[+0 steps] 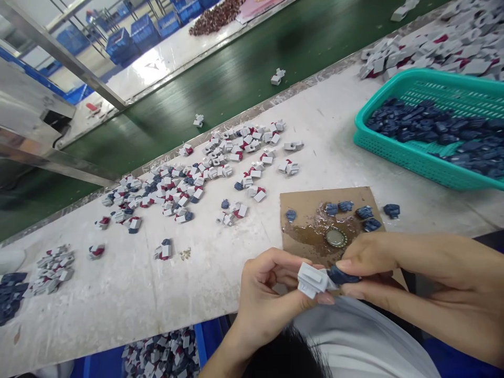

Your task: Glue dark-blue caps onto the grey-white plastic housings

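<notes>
Between the thumb and fingers of my left hand [268, 294] is a light grey plastic part [312, 279] with a raised block on its face. My right hand [378, 273] pinches a dark blue plastic piece [342, 275], its end against the grey part's right side. Whether the two are joined I cannot tell. Just beyond my hands lies a brown cardboard sheet [303, 207], wet in the middle, with a bottle cap [336, 238] holding a cloudy liquid. Several dark blue pieces [364, 211] lie on the cardboard, and one [391, 210] rests off its right edge.
A teal basket [417, 163] of dark blue pieces stands at the right. Grey, red and blue parts [185, 184] spread across the white table [212, 257]. Beyond it runs a green conveyor belt [236, 79] carrying a few parts. More grey parts [468, 42] are heaped at far right.
</notes>
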Available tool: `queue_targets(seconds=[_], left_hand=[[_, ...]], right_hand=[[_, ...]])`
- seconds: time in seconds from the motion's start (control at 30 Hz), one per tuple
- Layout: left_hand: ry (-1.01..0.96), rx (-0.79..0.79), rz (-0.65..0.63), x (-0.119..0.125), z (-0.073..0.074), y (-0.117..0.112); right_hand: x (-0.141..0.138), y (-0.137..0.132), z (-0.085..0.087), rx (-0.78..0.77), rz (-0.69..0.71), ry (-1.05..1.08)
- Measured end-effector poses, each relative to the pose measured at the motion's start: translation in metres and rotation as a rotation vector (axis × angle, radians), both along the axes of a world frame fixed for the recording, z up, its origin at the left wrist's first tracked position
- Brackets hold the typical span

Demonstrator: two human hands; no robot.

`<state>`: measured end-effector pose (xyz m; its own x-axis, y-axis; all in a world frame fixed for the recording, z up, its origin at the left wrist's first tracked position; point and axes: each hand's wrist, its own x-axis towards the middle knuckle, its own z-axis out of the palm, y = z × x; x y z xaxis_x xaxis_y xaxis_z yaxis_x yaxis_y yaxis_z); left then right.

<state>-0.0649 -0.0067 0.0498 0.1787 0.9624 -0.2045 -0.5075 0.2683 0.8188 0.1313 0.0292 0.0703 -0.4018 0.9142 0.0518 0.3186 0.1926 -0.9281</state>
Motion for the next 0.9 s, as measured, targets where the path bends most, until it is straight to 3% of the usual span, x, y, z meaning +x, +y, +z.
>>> queue_targets(seconds=[0.1, 0.27, 0.3, 0.37, 0.43, 0.47, 0.53, 0.6, 0.77, 0.9], left_hand=[[0.146, 0.063, 0.0, 0.001, -0.002, -0.001], [0.576, 0.311, -0.113, -0.003, -0.01, -0.004], [0.646, 0.373, -0.143, -0.003, -0.012, -0.004], [0.7, 0.477, -0.168, -0.001, -0.014, -0.002], [0.687, 0.534, -0.13, 0.004, -0.016, 0.001], [0.686, 0.555, -0.087, 0.007, -0.017, 0.002], [0.734, 0.611, 0.03, 0.015, -0.021, 0.002], [0.84, 0.711, 0.147, 0.022, -0.026, -0.001], [1.006, 0.836, 0.252, 0.03, -0.041, -0.023], [0.984, 0.694, 0.105, 0.021, -0.037, -0.033]], right_hand=[[0.001, 0.005, -0.001, -0.03, 0.193, -0.019], [-0.002, 0.012, -0.009, -0.349, 0.246, 0.071], [-0.005, 0.015, -0.009, -0.377, 0.22, 0.085], [-0.018, 0.022, -0.009, -0.371, 0.03, 0.161], [-0.038, 0.027, -0.006, -0.423, -0.192, 0.296], [-0.048, 0.029, -0.004, -0.5, -0.236, 0.362], [-0.066, 0.027, -0.002, -0.695, -0.194, 0.448], [-0.076, 0.017, -0.004, -0.793, -0.105, 0.466], [-0.071, -0.021, -0.021, -0.645, -0.161, 0.425], [-0.07, -0.032, -0.024, -0.62, -0.098, 0.539]])
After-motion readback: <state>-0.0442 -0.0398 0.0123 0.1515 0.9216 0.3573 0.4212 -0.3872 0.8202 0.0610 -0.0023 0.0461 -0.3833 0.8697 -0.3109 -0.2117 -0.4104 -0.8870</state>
